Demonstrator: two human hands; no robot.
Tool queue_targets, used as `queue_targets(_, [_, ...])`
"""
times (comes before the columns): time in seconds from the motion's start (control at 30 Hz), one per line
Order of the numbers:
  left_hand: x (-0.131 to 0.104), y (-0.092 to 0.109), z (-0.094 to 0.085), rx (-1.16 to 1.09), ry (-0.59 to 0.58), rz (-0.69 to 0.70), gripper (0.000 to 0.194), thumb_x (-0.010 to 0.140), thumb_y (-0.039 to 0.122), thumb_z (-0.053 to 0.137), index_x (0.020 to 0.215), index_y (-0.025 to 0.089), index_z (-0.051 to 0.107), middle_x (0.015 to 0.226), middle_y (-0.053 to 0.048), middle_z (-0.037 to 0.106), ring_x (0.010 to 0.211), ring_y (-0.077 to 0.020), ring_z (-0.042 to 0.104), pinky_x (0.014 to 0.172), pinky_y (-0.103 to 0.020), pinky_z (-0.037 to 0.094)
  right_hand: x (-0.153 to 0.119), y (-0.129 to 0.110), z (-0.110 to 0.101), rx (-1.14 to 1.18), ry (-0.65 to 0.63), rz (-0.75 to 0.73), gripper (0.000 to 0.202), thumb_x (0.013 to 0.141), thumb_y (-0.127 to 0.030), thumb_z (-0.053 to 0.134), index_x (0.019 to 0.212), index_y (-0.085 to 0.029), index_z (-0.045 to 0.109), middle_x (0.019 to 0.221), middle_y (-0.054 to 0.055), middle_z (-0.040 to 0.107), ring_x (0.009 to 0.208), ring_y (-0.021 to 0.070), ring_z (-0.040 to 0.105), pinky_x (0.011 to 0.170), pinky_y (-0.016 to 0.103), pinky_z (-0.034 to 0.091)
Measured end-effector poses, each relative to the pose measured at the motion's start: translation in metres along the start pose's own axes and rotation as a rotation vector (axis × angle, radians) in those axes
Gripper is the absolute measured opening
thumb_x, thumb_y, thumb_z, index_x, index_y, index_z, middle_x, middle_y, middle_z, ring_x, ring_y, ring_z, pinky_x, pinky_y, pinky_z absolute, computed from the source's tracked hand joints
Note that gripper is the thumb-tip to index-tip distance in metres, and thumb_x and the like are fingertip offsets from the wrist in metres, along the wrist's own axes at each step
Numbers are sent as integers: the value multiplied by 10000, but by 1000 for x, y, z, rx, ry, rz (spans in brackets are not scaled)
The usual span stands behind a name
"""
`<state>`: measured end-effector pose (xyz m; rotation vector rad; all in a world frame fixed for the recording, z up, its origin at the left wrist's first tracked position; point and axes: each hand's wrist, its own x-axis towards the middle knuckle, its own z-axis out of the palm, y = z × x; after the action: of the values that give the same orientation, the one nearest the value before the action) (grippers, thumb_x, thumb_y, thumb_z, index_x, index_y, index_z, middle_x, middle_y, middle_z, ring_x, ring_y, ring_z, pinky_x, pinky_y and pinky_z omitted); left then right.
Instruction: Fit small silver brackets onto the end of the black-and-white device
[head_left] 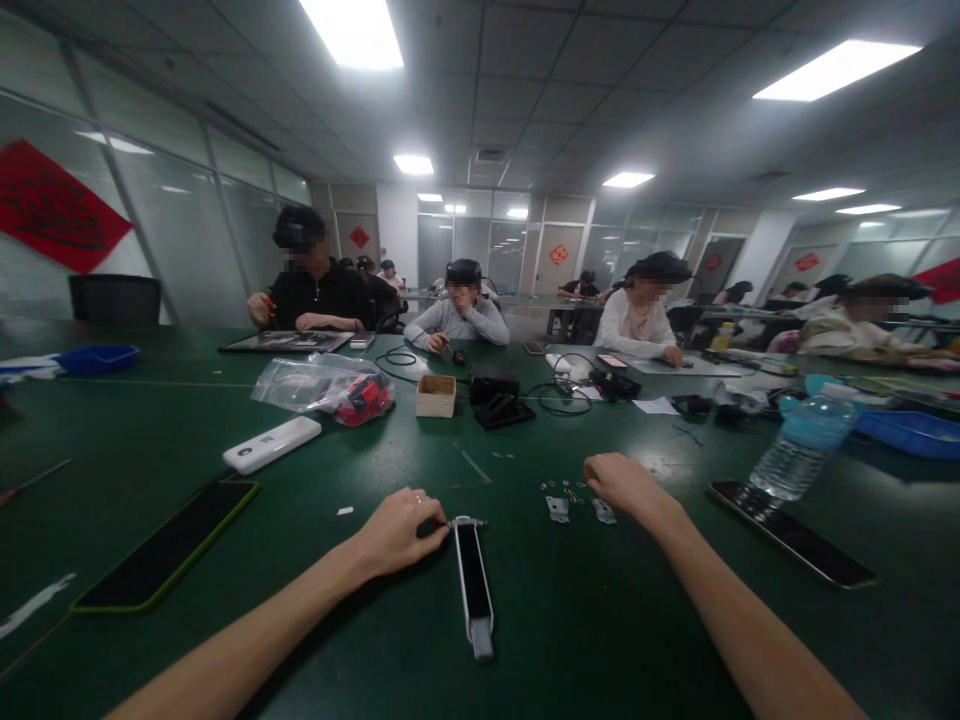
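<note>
In front of me on the green table lies a long, narrow device [474, 580] with a black face, a pale rim and a grey lower tip. A thin metal rod sticks out on both sides of its top end. My left hand [405, 530], a ring on one finger, pinches at the rod's left end with thumb and forefinger. Further right, my right hand [622, 485] reaches down with bent fingers beside several small nuts or washers [571, 492]. Its fingertips are partly hidden, so any small piece in them cannot be made out. Two small metal brackets, one left [557, 509] and one right [604, 511], lie close by.
A green-edged tablet [169, 545] and a white power bank [272, 445] lie left. To the right are a phone [791, 533] and a water bottle [802, 445]. Beyond stand a small open box [436, 396], a plastic bag [322, 385] and cables. Several people sit across the table.
</note>
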<state>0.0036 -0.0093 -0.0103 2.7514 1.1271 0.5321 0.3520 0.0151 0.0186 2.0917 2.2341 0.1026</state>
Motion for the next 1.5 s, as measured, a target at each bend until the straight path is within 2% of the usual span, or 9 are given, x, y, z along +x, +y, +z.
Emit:
queue_targets(0.23, [0,-2,4,6,23,-4,107,834,237,549,852,182,640,818,-23,653,753,-161,582,702,-264,407,10,3,13,30,-15,-20,195,805,-193,520,928,-172,671,977,121,678,934,243,618,656,262,394])
queue_targets(0.37, [-1,-5,6,-22,23,9,109,840,241,542,862,189,636,830,-18,653,758,-153,582,704,-260,407,15,4,18,56,-48,-24,167,807,-189,519,861,-161,675,920,114,688,852,223,640,607,244,380])
queue_targets(0.7, [0,-7,7,-22,11,22,117,844,254,541,876,188,633,835,-19,655,764,-158,585,716,-270,409,17,7,20,69,-79,-13,205,823,-153,464,847,-151,667,903,124,689,822,200,643,612,231,370])
queue_targets(0.9, [0,-5,4,-23,7,27,131,847,255,527,880,187,634,844,-22,659,762,-157,591,720,-267,418,16,6,20,83,-33,-30,217,858,-186,448,884,-124,654,946,136,675,889,215,623,673,244,379])
queue_targets(1.1, [0,-5,4,-11,12,27,120,841,248,536,872,184,631,821,-22,655,752,-157,593,712,-266,420,12,-5,12,120,67,-103,237,891,-205,398,930,-114,613,965,126,638,920,201,578,765,254,375])
queue_targets(1.27, [1,-5,5,-8,9,33,119,841,250,532,868,182,625,837,-20,658,763,-155,594,732,-265,425,7,-17,8,241,163,-231,224,905,-224,374,898,-127,575,911,96,609,854,183,546,742,264,388])
queue_targets(1.5, [1,-2,2,-8,-8,14,131,844,267,534,883,180,625,840,-22,652,765,-156,592,720,-263,426,3,-34,9,323,176,-354,225,913,-263,364,901,-137,550,890,80,586,796,167,527,711,272,406])
